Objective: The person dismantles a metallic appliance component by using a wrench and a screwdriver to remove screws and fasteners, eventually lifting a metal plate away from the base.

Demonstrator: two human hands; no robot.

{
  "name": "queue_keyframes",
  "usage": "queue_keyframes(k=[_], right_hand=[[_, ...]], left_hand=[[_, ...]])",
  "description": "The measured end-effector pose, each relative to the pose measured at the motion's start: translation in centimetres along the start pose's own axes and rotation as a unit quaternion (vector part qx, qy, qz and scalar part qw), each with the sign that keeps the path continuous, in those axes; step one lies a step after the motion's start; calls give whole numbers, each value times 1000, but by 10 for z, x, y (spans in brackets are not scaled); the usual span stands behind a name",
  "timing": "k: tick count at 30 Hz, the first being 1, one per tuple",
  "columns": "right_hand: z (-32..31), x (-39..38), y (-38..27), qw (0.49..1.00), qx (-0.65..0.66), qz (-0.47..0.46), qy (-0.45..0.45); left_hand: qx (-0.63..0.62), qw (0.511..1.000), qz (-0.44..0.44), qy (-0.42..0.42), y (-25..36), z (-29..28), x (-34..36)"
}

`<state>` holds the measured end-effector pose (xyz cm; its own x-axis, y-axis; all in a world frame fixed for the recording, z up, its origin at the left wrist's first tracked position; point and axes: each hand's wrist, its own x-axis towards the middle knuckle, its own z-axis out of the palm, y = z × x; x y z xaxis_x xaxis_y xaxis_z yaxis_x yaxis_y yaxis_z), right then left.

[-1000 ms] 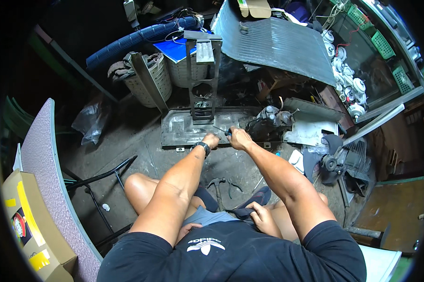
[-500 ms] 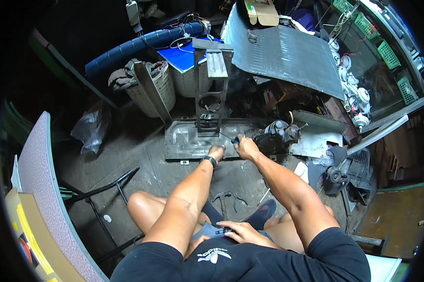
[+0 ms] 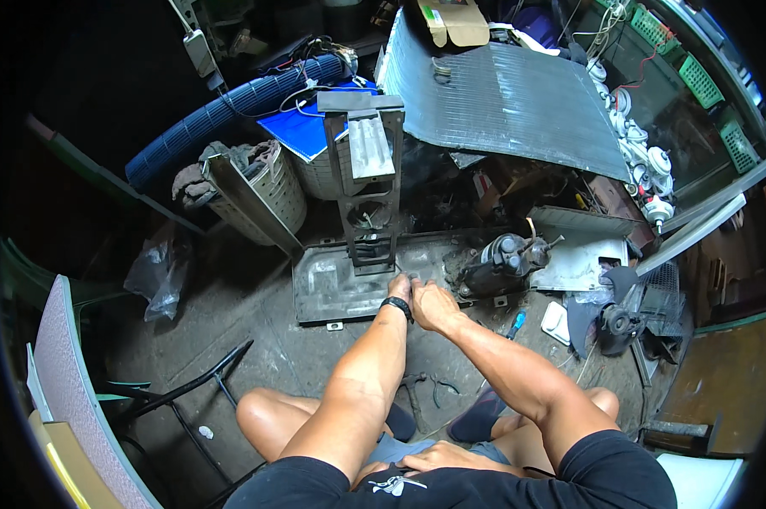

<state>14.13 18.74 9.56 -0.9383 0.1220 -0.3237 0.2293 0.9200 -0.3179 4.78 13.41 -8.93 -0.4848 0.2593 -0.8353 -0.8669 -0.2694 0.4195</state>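
Observation:
Side by side, my left hand (image 3: 401,290) and my right hand (image 3: 435,305) meet at the front edge of a grey sheet-metal base (image 3: 319,297). Both have their fingers closed; whatever they pinch is too small to make out. Just beyond my fingers, the foot of an upright metal frame (image 3: 371,153) stands on the base. A black motor-like unit (image 3: 503,261) with short pipes sits at the base's right end. Right of my right wrist, a blue-handled screwdriver (image 3: 517,322) lies on the floor.
A hammer (image 3: 413,392) and pliers (image 3: 442,394) lie between my legs. At my lap rests another hand (image 3: 455,456); whose, I cannot tell. A black tubular frame (image 3: 187,373) stands left, woven baskets (image 3: 268,199) behind, a large finned metal panel (image 3: 510,97) far right.
The blue-handled screwdriver has left my right hand. That hand has come down beside my left one. The view has shifted slightly, and a blue-handled screwdriver now shows on the floor.

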Motion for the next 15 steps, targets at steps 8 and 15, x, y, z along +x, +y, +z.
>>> queue_keyframes(k=[8, 15], right_hand=[[0, -5, 30, 999, 30, 2, 14], [3, -14, 61, 999, 27, 7, 38]], left_hand=[[-41, 997, 2, 65, -15, 31, -24], [49, 996, 23, 73, -40, 39, 0]])
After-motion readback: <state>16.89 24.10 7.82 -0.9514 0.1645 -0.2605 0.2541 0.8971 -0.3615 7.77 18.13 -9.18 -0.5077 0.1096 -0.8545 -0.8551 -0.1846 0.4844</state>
